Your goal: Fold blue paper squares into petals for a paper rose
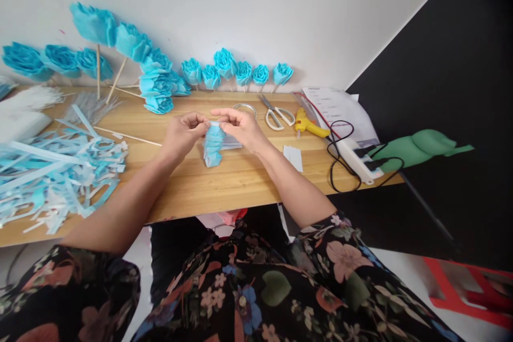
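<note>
Paper strip (214,145) (blue, folded) hangs between both hands (212,127), above the table (192,184).

**Blue Flowers, Floral Garment**

Pleated strip (214,145), dial centre: pale turquoise. Flowers (132,41), ten to twelve o'clock: bright turquoise. Shredded strips (60,171), nine: light blue, white. Scissors handles (271,118), one: white. Glue gun (311,125), two: yellow. Tabletop (184,189): honey-brown, wood-grained. Garment (240,299), six: black, printed pink, blue and green (the busiest pattern listed).
</note>
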Motion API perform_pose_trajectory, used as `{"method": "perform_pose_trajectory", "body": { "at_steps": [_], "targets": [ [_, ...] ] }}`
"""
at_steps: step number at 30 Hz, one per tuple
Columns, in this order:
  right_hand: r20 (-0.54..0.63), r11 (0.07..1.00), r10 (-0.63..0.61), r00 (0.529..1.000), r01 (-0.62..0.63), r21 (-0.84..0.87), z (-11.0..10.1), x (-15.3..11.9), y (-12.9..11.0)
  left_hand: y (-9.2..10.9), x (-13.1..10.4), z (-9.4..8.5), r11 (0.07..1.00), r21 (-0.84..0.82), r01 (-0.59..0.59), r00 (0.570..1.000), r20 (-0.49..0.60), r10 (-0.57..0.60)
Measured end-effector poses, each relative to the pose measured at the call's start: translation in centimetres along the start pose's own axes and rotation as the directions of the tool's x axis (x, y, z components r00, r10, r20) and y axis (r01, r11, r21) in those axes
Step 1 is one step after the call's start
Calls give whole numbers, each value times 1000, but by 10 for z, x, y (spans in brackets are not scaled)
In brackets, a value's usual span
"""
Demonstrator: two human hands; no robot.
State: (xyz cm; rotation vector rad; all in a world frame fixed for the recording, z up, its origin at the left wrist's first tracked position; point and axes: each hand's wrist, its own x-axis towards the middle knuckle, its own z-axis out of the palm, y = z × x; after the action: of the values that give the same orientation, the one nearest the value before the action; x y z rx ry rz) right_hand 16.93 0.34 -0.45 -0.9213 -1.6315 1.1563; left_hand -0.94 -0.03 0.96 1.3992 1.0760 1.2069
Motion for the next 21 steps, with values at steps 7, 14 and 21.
{"method": "perform_pose_trajectory", "body": {
  "at_steps": [7, 14, 21],
  "targets": [
    [-68, 997, 68, 995, -65, 44, -10, -1, -9, 4, 1, -1, 1000, 9, 11, 999, -42, -11],
    [-69, 991, 53, 996, -61, -121, -8, -1, -8, 5, 1, -1, 999, 36, 14, 1000, -27, -13],
    [-51, 980, -12, 999, 1, -201, -9, 1, -2, 1, 3, -4, 999, 42, 35, 999, -26, -34]
  ]
}}
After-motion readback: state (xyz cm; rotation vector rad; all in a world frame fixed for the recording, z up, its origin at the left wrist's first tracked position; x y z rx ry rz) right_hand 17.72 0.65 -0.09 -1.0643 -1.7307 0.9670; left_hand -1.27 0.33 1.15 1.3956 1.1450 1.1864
